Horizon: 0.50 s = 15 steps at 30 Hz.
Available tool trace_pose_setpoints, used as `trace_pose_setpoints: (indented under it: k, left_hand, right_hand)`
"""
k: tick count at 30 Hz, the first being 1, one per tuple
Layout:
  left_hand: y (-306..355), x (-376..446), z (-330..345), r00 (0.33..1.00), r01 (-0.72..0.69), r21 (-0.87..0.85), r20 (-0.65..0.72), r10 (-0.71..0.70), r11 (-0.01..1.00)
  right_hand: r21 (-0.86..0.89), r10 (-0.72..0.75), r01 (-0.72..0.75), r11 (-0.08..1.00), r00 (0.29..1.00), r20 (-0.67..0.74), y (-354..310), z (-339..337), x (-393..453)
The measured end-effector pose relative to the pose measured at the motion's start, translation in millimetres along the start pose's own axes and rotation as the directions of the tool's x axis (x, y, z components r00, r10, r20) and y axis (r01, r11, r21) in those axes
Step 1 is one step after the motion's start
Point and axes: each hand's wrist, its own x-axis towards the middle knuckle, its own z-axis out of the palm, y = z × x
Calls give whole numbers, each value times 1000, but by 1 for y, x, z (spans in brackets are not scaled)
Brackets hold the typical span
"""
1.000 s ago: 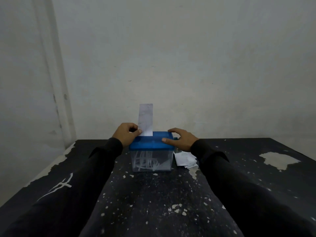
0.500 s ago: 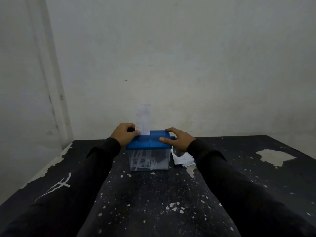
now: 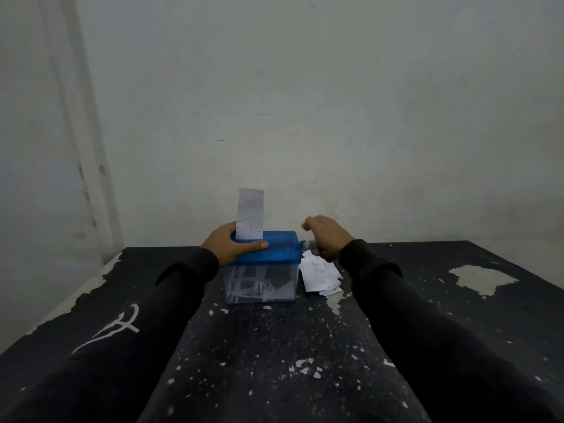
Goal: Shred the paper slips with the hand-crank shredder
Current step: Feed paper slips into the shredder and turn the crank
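At frame centre the left hand (image 3: 227,244) gripped the blue lid of the shredder (image 3: 262,267), likely steadying it and the upright slip (image 3: 250,213) in its slot, while the blurred right hand (image 3: 328,238), fingers curled, apparently worked the hidden crank above the spare slips (image 3: 319,274).

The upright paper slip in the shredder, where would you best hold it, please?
Pinch the paper slip near its free top edge, coming from above. Its lower end sits in the slot of the blue lid, where the left hand crowds the base.
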Motion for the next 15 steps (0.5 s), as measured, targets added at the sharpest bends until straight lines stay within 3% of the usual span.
trace_pose_setpoints:
  k: [3, 7, 11, 15]
  left_hand:
    - [-3, 1, -3, 1000, -10, -19, 4, 10, 1000]
    - [1, -2, -2, 1000, -27, -60, 12, 28, 998]
    - [1, -2, -1, 1000, -24, -80, 11, 24, 997]
    - [-1, -1, -1, 1000, -23, -96, 11, 24, 995]
  right_hand:
    - [245, -16, 34, 969, 997, -76, -2, -7, 5]
    - [376, -19, 83, 923, 985, -170, 3, -6, 23]
    - [307, -22, 113, 945, 958, -285, 14, 7, 41]
    - [146, 3, 52, 988, 935, -354, 26, 20, 54]
